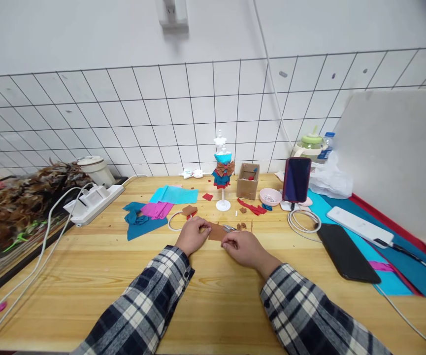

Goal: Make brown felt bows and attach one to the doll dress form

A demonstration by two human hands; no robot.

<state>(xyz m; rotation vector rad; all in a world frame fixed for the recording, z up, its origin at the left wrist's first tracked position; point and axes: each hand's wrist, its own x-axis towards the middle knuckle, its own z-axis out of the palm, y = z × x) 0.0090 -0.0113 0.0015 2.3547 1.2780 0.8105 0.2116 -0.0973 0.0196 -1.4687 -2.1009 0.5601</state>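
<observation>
A piece of brown crepe paper point(216, 232) lies on the table between my hands. My left hand point(193, 234) is closed, thumb and fingertips pinching its left edge. My right hand point(245, 248) is closed at the paper's lower right corner, its fingertips together on it. A small silver metal tool point(229, 228) lies behind my right fingers, partly hidden, so its kind is unclear. Small brown paper scraps point(241, 226) are just beyond my right hand. Behind them stands a miniature white dress form point(223, 203) wearing a blue and red paper dress point(221, 178) with a brown bow point(225, 169).
Blue, pink and teal paper point(148, 229) lies at left, near a power strip point(98, 203). A cardboard box point(247, 187), pink bowl point(271, 197) and propped phone point(296, 180) stand behind at right. A black phone point(347, 252) and white cables flank the workspace.
</observation>
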